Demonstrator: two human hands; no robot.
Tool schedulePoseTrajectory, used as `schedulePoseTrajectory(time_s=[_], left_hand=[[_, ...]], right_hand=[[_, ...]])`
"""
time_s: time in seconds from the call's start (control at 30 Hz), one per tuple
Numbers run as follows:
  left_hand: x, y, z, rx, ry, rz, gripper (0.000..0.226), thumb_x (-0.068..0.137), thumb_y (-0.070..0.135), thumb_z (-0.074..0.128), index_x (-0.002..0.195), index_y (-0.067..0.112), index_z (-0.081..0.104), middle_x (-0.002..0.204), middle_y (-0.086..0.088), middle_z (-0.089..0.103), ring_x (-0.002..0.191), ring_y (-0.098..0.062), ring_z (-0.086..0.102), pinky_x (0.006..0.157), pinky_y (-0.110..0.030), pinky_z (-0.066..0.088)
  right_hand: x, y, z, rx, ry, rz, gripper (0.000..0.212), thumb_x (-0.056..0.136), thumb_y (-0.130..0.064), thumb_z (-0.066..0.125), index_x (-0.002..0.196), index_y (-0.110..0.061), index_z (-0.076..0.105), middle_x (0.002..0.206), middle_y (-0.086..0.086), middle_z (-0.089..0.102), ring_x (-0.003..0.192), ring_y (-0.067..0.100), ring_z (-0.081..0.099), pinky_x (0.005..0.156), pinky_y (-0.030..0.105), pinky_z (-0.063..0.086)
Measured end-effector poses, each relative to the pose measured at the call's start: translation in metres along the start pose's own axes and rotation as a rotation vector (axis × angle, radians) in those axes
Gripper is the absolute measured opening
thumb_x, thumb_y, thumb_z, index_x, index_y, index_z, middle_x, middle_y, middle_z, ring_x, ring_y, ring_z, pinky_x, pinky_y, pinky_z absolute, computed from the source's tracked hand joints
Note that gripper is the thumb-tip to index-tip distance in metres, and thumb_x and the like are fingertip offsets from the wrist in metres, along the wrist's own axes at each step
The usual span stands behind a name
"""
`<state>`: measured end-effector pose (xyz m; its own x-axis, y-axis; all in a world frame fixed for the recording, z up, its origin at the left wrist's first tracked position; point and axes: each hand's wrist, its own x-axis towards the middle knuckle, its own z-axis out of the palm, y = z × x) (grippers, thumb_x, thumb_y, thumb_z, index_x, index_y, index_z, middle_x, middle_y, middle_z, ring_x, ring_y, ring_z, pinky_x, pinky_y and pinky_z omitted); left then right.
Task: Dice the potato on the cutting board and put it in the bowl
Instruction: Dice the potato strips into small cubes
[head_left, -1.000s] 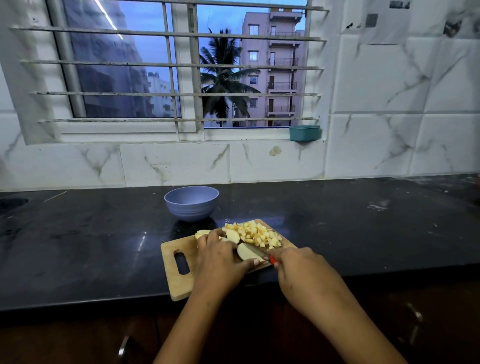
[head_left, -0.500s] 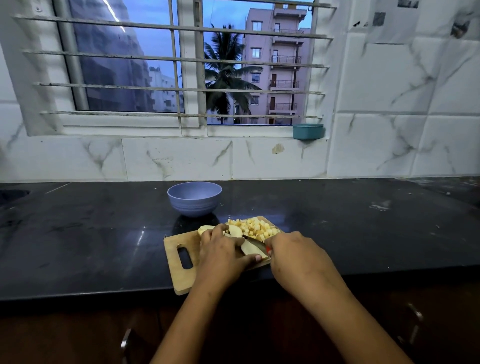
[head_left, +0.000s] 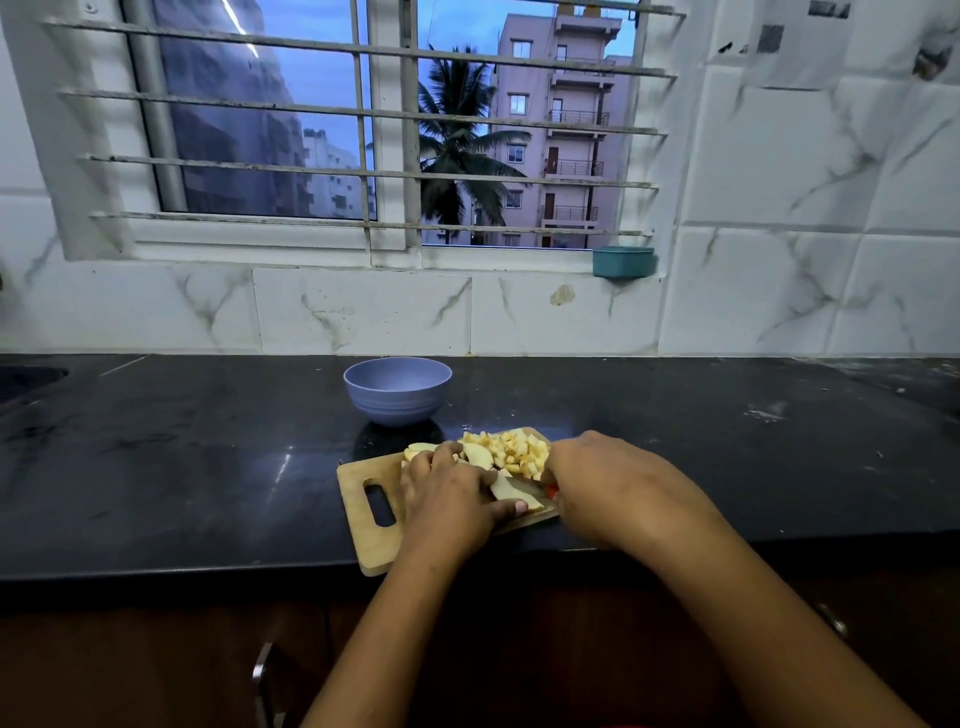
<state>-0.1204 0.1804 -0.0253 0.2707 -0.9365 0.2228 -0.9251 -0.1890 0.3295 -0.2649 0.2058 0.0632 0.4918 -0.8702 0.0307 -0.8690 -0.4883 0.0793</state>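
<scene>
A wooden cutting board (head_left: 363, 525) with a handle slot lies at the counter's front edge. A heap of diced potato (head_left: 519, 451) sits on its far right part, with a few larger slices (head_left: 478, 454) beside it. My left hand (head_left: 447, 501) holds a potato slice (head_left: 506, 491) down on the board, thumb curled along its near edge. My right hand (head_left: 613, 488) grips a knife with a red handle (head_left: 551, 491); its blade lies on that slice. The lavender bowl (head_left: 397, 389) stands just behind the board; I cannot see into it.
The black stone counter (head_left: 182, 457) stretches wide on both sides. A sink edge (head_left: 26, 376) shows at the far left. A small teal container (head_left: 623, 261) sits on the window sill. Cabinet handles (head_left: 262, 680) show below the counter edge.
My right hand with the knife has moved forward and left over the board, toward the diced heap. My left hand stays on the slice. The camera has tilted a little.
</scene>
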Motion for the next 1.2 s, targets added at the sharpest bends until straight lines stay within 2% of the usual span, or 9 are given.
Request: schedulePoseTrajectory(time_s=[0.1, 0.2, 0.37, 0.5, 0.73, 0.9, 1.03, 1.13, 1.2], left_hand=[[-0.001, -0.001, 0.0, -0.013, 0.007, -0.003, 0.056, 0.079, 0.067, 0.056, 0.127, 0.037, 0.057, 0.151, 0.002, 0.025, 0.138, -0.026, 0.017, 0.117, -0.048, 0.007], [-0.003, 0.0, 0.0, -0.016, 0.025, -0.012, 0.056, 0.08, 0.066, 0.056, 0.127, 0.036, 0.057, 0.15, 0.002, 0.026, 0.139, -0.026, 0.016, 0.117, -0.048, 0.003], [-0.006, 0.001, -0.002, -0.023, 0.045, -0.026, 0.056, 0.078, 0.067, 0.057, 0.125, 0.037, 0.058, 0.15, 0.001, 0.026, 0.138, -0.026, 0.017, 0.117, -0.048, 0.006], [-0.007, 0.002, -0.002, -0.052, 0.057, -0.044, 0.055, 0.076, 0.067, 0.059, 0.122, 0.037, 0.061, 0.15, 0.002, 0.028, 0.138, -0.025, 0.019, 0.117, -0.047, 0.008], [-0.008, 0.0, -0.003, -0.073, 0.068, -0.057, 0.051, 0.076, 0.065, 0.062, 0.119, 0.036, 0.063, 0.148, 0.001, 0.029, 0.137, -0.026, 0.02, 0.117, -0.047, 0.01], [-0.008, -0.002, -0.003, -0.079, 0.072, -0.056, 0.05, 0.077, 0.064, 0.061, 0.119, 0.037, 0.063, 0.148, 0.001, 0.031, 0.137, -0.026, 0.02, 0.117, -0.047, 0.011], [-0.009, -0.001, -0.004, -0.064, 0.066, -0.048, 0.049, 0.079, 0.062, 0.06, 0.121, 0.037, 0.061, 0.148, 0.0, 0.031, 0.137, -0.026, 0.021, 0.116, -0.047, 0.012], [-0.01, -0.001, -0.005, -0.066, 0.053, -0.05, 0.05, 0.079, 0.063, 0.059, 0.122, 0.037, 0.061, 0.149, -0.001, 0.03, 0.137, -0.026, 0.021, 0.117, -0.047, 0.012], [-0.01, -0.001, -0.005, -0.064, 0.044, -0.051, 0.05, 0.079, 0.063, 0.059, 0.121, 0.037, 0.061, 0.149, 0.0, 0.03, 0.137, -0.026, 0.021, 0.117, -0.046, 0.012]], right_hand=[[-0.014, 0.007, 0.002, -0.023, -0.008, -0.014, 0.009, 0.091, -0.01, 0.05, 0.089, -0.016, 0.055, 0.076, -0.002, 0.043, 0.066, 0.016, 0.048, 0.056, 0.029, 0.039], [-0.027, 0.014, 0.002, -0.024, -0.022, -0.006, 0.015, 0.093, -0.016, 0.051, 0.103, -0.018, 0.062, 0.078, -0.003, 0.045, 0.075, 0.019, 0.055, 0.063, 0.031, 0.045], [-0.039, 0.018, 0.002, 0.008, -0.037, 0.028, 0.016, 0.095, -0.021, 0.051, 0.104, -0.017, 0.063, 0.091, 0.0, 0.054, 0.083, 0.02, 0.06, 0.073, 0.034, 0.051], [-0.041, 0.018, 0.005, 0.017, -0.027, 0.041, 0.017, 0.094, -0.018, 0.051, 0.104, -0.017, 0.064, 0.095, 0.002, 0.056, 0.084, 0.021, 0.06, 0.072, 0.033, 0.05], [-0.049, 0.027, 0.024, 0.138, 0.003, 0.089, 0.027, 0.096, -0.021, 0.047, 0.119, -0.025, 0.061, 0.099, -0.001, 0.06, 0.082, 0.016, 0.061, 0.074, 0.03, 0.053], [-0.06, 0.02, 0.05, 0.146, 0.097, 0.086, 0.036, 0.1, -0.019, 0.039, 0.133, -0.028, 0.048, 0.108, 0.0, 0.062, 0.093, 0.016, 0.061, 0.08, 0.031, 0.052], [-0.063, 0.013, 0.062, 0.108, 0.172, 0.104, 0.044, 0.101, -0.017, 0.038, 0.142, -0.031, 0.035, 0.113, 0.0, 0.063, 0.101, 0.018, 0.062, 0.079, 0.031, 0.051], [-0.059, 0.015, 0.061, 0.146, 0.205, 0.11, 0.041, 0.1, -0.018, 0.039, 0.138, -0.034, 0.043, 0.113, -0.001, 0.063, 0.102, 0.019, 0.061, 0.079, 0.031, 0.053], [-0.057, 0.018, 0.056, 0.228, 0.246, 0.133, 0.037, 0.101, -0.021, 0.037, 0.134, -0.035, 0.048, 0.105, -0.002, 0.063, 0.092, 0.016, 0.062, 0.075, 0.031, 0.054]])
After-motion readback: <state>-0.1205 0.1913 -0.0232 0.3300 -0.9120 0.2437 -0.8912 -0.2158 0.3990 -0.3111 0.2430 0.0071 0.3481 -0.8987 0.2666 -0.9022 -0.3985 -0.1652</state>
